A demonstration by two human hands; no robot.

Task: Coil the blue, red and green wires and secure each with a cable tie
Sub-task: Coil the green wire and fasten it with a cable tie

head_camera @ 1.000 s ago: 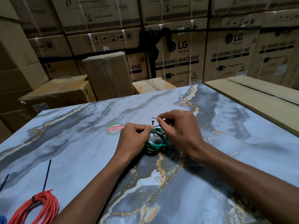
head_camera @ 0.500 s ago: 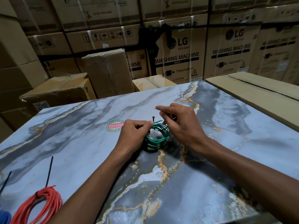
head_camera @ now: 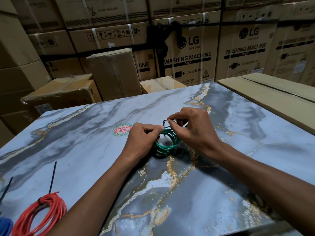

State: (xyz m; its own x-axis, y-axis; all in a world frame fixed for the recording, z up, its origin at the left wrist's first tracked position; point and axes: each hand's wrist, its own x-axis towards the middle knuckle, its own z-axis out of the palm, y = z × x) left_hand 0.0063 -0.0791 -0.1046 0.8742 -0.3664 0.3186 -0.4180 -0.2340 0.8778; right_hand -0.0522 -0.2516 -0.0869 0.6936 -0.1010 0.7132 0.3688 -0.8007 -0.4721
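Note:
A green wire coil [head_camera: 166,143] stands on the marble table [head_camera: 85,142] at its middle. My left hand [head_camera: 143,140] grips the coil's left side with curled fingers. My right hand [head_camera: 192,128] pinches a thin black cable tie [head_camera: 165,122] at the coil's top; the tie's head sticks up between both thumbs. At the near left lies a red wire coil [head_camera: 39,215] bound by a black tie whose tail [head_camera: 52,178] points away. A bit of the blue wire coil [head_camera: 5,225] shows at the left edge with another tie tail [head_camera: 6,189].
A red and green round sticker [head_camera: 122,129] is stuck on the table left of my hands. Stacked cardboard boxes [head_camera: 187,53] wall in the far side. A flat carton [head_camera: 272,97] borders the table's right edge.
The view has risen a little. My right hand's fingers have closed from pointing out to pinching the tie near its head. The left hand keeps its grip on the green coil.

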